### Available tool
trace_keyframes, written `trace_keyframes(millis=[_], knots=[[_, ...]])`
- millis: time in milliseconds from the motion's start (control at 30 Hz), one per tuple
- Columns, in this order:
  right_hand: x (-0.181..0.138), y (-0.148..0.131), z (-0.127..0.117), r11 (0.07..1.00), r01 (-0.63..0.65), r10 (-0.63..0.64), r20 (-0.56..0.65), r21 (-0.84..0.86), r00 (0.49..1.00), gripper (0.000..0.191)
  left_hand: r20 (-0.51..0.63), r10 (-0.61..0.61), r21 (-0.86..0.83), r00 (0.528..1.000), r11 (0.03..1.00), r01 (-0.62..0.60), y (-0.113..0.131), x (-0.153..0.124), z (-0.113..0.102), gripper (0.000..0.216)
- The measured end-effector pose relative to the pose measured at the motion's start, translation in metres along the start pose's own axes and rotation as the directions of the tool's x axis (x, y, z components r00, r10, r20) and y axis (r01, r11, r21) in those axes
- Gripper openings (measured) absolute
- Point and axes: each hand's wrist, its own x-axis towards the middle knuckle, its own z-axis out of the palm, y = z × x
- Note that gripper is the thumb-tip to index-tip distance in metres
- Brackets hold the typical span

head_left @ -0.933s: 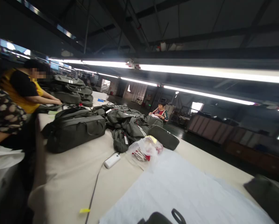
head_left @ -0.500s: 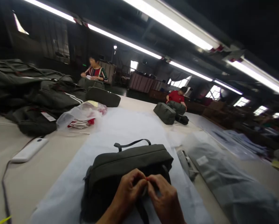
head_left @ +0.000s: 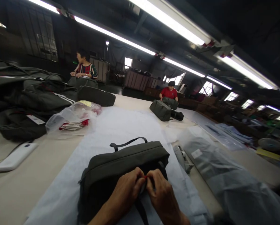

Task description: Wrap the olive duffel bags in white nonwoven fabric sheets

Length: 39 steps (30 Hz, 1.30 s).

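Bag is lying on the white sheet in front of us, staying put. With left hand and right hand we are still pinching a red bit between fingertips over its near side. We are seeing everything slightly farther left than before; a co-worker in red is now holding their head more upright.

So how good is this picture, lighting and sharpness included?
Head view: the nearest tube light glares white; the front of the dark bag sinks into shadow; the right edge looks smeared; the red bit between the fingertips is too small to identify.
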Motion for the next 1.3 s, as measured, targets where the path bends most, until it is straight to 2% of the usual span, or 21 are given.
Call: trace_keyframes(millis=[167,300,333,433,533,633,733,800,900,1000,1100,1200,1300], knots=[[0.005,0.007,-0.006,0.998,-0.047,0.047,0.002,0.042,0.999,0.015,-0.006,-0.008,-0.096,1.0,0.995,0.008,0.001,0.002,-0.005,0.014],[0.013,0.008,-0.02,0.968,-0.158,0.128,0.156,0.196,0.979,0.009,0.004,-0.028,-0.098,1.0,0.995,0.028,0.002,0.004,-0.006,0.015],[0.015,0.007,-0.024,0.953,-0.184,0.136,0.204,0.241,0.969,0.012,0.007,-0.027,-0.096,1.0,0.995,0.027,0.001,0.005,-0.005,0.015],[0.019,0.004,-0.03,0.925,-0.144,0.038,0.293,0.352,0.955,0.041,-0.01,-0.007,-0.086,1.0,0.996,0.006,-0.001,0.006,-0.004,0.019],[0.019,0.001,-0.026,0.911,-0.046,-0.069,0.262,0.411,0.962,0.03,0.007,-0.007,-0.136,1.0,0.991,0.008,-0.001,0.004,-0.006,0.022],[0.017,0.001,-0.023,0.916,0.016,-0.106,0.204,0.4,0.973,0.022,0.054,0.009,-0.177,0.999,0.984,0.001,0.001,0.001,-0.011,0.021],[0.015,0.008,-0.028,0.936,0.033,-0.132,0.261,0.35,0.956,0.015,0.091,0.055,-0.128,0.994,0.991,-0.044,0.001,-0.003,-0.014,0.011],[0.013,0.013,-0.034,0.958,0.054,-0.153,0.341,0.281,0.928,0.013,0.116,0.081,-0.049,0.99,0.996,-0.075,0.0,-0.004,-0.012,0.007],[0.01,0.017,-0.042,0.973,0.172,-0.222,0.445,0.151,0.868,0.017,0.15,0.096,0.049,0.984,0.993,-0.104,-0.001,-0.005,-0.009,0.009],[0.01,0.015,-0.051,0.953,0.295,-0.292,0.501,0.076,0.815,0.019,0.175,0.103,0.075,0.979,0.99,-0.118,0.001,-0.007,-0.01,0.01],[0.014,0.01,-0.062,0.934,0.352,-0.322,0.565,0.06,0.759,0.019,0.202,0.102,0.06,0.974,0.991,-0.117,0.005,-0.008,-0.013,0.012],[0.015,0.012,-0.07,0.942,0.321,-0.31,0.603,0.093,0.735,0.018,0.219,0.103,0.048,0.97,0.992,-0.116,0.006,-0.008,-0.014,0.014],[0.017,0.017,-0.071,0.971,0.166,-0.238,0.589,0.175,0.772,0.017,0.216,0.11,0.042,0.97,0.992,-0.122,0.007,-0.005,-0.016,0.013]])
